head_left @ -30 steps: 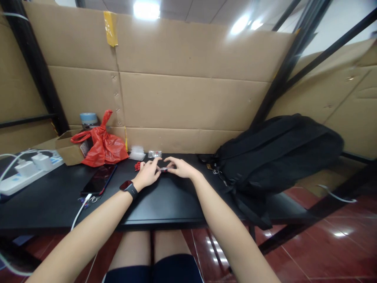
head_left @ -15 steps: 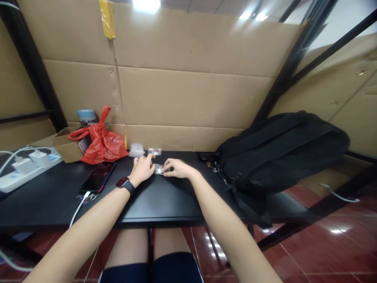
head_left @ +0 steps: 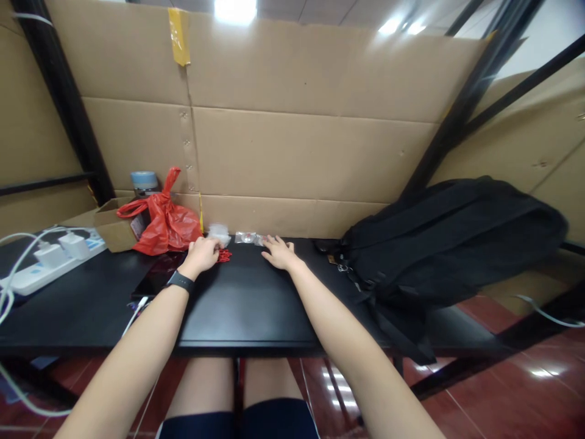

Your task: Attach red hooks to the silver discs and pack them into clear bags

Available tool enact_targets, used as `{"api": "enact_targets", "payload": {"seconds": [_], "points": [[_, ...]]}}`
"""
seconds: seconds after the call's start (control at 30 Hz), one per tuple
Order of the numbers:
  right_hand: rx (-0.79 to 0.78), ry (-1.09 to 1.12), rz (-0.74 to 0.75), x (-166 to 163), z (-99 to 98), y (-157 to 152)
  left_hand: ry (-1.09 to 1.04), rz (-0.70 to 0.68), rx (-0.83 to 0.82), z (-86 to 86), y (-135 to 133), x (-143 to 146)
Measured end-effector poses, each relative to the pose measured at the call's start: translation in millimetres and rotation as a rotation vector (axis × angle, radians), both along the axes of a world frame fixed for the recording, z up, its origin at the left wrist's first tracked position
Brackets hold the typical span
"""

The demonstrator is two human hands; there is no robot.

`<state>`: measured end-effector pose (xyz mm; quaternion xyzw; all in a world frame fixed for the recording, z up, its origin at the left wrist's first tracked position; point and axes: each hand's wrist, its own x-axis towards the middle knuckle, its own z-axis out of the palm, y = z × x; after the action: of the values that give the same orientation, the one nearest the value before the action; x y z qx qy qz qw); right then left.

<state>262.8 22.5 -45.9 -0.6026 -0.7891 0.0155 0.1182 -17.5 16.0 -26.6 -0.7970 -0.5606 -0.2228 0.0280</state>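
Fingers spread, the right hand [head_left: 280, 252] reaches across a black table [head_left: 247, 305] well to the right of the red bag [head_left: 172, 225]; on my feed its fingertips rest at a clear packet [head_left: 260, 240] without closing round it. I see a second clear packet [head_left: 245, 237] beside that one, on the side nearer the red bag. The left hand [head_left: 202, 255] curls off the red bag's near right corner, next to a small red pile [head_left: 224, 255]; from this camera I cannot tell whether its fingers grasp anything. Some clear plastic [head_left: 219, 233] lies just right of the red bag, and a phone [head_left: 154, 277], partly hidden by the left arm, lies in front of it. I make out a cardboard box [head_left: 114, 228] against the red bag's left side, a power strip [head_left: 34, 277] farther left, and a black backpack [head_left: 461, 244] far to the red bag's right
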Motion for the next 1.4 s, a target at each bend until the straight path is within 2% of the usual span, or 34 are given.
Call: {"api": "enact_targets", "payload": {"seconds": [0.2, 0.33, 0.57, 0.8, 0.9, 0.97, 1.2, 1.4], "points": [[0.031, 0.114, -0.092, 38, -1.6, -4, 0.073, -0.074, -0.083, 2.3, 1, -3], [-0.023, 0.262, -0.040, 58, -4.7, -8, 0.132, -0.129, -0.067, 1.6, 0, -2], [0.014, 0.407, -0.077, 58, -6.5, -7, 0.192, -0.078, 0.027, -3.3, -11, 14], [0.113, 0.519, -0.076, 57, -7.4, -7, 0.050, -0.067, 0.118, -2.2, -13, 19], [0.208, 0.608, -0.030, 49, -4.0, -8, -0.149, -0.120, 0.103, 3.5, -14, 23], [0.235, 0.681, 0.062, 37, -0.3, -13, -0.272, -0.189, 0.093, 7.4, -17, 28], [0.138, 0.987, 0.397, -29, 11.6, -44, -0.424, -0.308, 0.129, 7.0, -24, 46], [0.227, 1.024, 0.422, -47, 18.6, -56, -0.557, -0.366, 0.109, -3.3, -21, 56]]}}
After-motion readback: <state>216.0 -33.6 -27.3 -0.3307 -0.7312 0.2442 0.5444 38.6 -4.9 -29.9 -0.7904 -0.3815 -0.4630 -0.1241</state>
